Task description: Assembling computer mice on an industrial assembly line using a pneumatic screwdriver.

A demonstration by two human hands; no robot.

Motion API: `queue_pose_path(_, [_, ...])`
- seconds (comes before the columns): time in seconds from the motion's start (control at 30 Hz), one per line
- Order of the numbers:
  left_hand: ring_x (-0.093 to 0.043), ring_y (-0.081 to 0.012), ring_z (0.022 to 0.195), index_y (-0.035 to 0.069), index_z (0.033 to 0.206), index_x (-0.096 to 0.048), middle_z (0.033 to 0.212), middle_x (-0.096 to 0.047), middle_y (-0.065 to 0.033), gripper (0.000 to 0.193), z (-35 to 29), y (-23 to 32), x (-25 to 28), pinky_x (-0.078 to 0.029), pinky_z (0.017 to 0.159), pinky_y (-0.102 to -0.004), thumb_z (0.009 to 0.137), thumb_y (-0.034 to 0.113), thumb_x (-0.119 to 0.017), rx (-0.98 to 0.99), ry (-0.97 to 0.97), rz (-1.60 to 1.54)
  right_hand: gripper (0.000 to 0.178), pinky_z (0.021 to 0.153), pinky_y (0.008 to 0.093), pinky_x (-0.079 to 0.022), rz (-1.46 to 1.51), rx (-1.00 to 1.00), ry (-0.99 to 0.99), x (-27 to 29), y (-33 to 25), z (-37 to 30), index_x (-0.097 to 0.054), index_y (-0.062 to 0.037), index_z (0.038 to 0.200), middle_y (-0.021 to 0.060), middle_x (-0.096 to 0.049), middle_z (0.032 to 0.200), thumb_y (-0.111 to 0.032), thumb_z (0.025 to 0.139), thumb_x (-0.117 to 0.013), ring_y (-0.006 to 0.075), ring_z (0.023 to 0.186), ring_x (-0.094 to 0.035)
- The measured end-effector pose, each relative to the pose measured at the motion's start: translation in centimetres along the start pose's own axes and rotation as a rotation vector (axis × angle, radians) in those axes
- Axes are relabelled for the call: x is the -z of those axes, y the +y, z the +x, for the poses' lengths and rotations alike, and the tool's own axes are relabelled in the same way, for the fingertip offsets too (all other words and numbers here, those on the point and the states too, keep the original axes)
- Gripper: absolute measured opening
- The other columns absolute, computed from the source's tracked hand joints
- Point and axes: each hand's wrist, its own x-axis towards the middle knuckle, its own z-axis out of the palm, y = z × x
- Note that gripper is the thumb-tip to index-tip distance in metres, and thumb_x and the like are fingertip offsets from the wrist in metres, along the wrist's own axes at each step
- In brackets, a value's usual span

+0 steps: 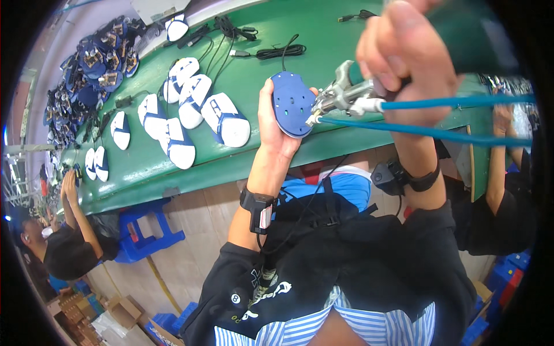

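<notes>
My left hand [277, 141] holds a computer mouse [292, 102] with its dark blue underside turned up, the thumb along one edge and fingers behind. A black cable [283, 60] runs from the mouse's far end. My right hand [407, 66], closed and partly blurred, grips a silver metal tool [346, 95] fitted with two blue-green hoses [461, 102]; its exact kind is unclear. The tool's narrow tip sits at the right edge of the mouse's underside; whether it touches I cannot tell. Left of my left hand lie several white-and-blue mice [228, 124] on the green table.
A heap of dark blue mouse parts [95, 57] fills the far left of the green table [231, 164]. Coiled cables [280, 52] lie toward the back. Co-workers' arms [78, 199] show at both sides. A blue stool [147, 230] stands below the table's front edge.
</notes>
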Motion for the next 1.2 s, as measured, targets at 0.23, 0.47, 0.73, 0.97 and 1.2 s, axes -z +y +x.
queue_pose_path(0.23, [-0.069, -0.0349, 0.089, 0.001, 0.125, -0.054, 0.106, -0.067, -0.0178, 0.056, 0.5, -0.6, 0.5, -0.061, 0.074, -0.0491, 0.103, 0.049, -0.037, -0.008, -0.012, 0.047, 0.020, 0.038, 0.0235, -0.036, 0.042, 0.199, -0.135, -1.2, -4.5, 1.5, -0.052, -0.0078, 0.088, -0.0045, -0.042, 0.056, -0.021, 0.091, -0.068, 0.0073, 0.043, -0.045])
queue_pose_path(0.47, [-0.068, -0.0301, 0.094, 0.006, 0.112, -0.057, 0.101, -0.063, -0.0110, 0.045, -1.0, -0.3, 1.5, -0.059, 0.081, -0.0428, 0.103, 0.048, -0.045, -0.060, -0.046, 0.056, 0.021, 0.038, 0.0245, -0.035, -0.081, 0.033, -0.053, -2.5, -1.3, -0.7, -0.051, -0.0079, 0.090, -0.0029, -0.043, 0.056, -0.020, 0.089, -0.068, 0.0080, 0.042, -0.043])
queue_pose_path(0.73, [-0.068, -0.0293, 0.091, 0.006, 0.110, -0.056, 0.097, -0.063, -0.0126, 0.046, -1.2, 0.0, 0.9, -0.060, 0.077, -0.0407, 0.103, 0.049, -0.042, -0.016, 0.024, 0.037, 0.023, 0.037, 0.0256, -0.034, -0.141, -0.027, -0.056, -3.6, -0.9, -1.9, -0.049, -0.0080, 0.091, -0.0012, -0.044, 0.055, -0.019, 0.087, -0.069, 0.0088, 0.041, -0.041])
queue_pose_path(0.97, [-0.068, -0.0300, 0.090, 0.005, 0.110, -0.056, 0.096, -0.063, -0.0139, 0.048, -0.5, 0.0, 1.4, -0.060, 0.078, -0.0442, 0.103, 0.050, -0.042, 0.109, 0.027, -0.075, 0.022, 0.034, 0.0286, -0.032, -0.203, -0.104, 0.081, -2.7, -0.8, -2.7, -0.043, -0.0079, 0.089, 0.0016, -0.041, 0.051, -0.006, 0.086, -0.065, 0.0111, 0.035, -0.035])
queue_pose_path(1.2, [-0.068, -0.0291, 0.081, 0.006, 0.117, -0.048, 0.096, -0.061, -0.0145, 0.048, -3.1, -1.3, -5.1, -0.060, 0.078, -0.0432, 0.102, 0.052, -0.046, -0.032, 0.005, 0.213, 0.037, 0.053, 0.0240, -0.034, 0.146, 0.378, -0.472, 5.3, -2.3, -0.1, -0.060, 0.0034, 0.120, -0.0027, -0.040, 0.069, -0.027, 0.106, -0.043, 0.0100, 0.056, -0.042])
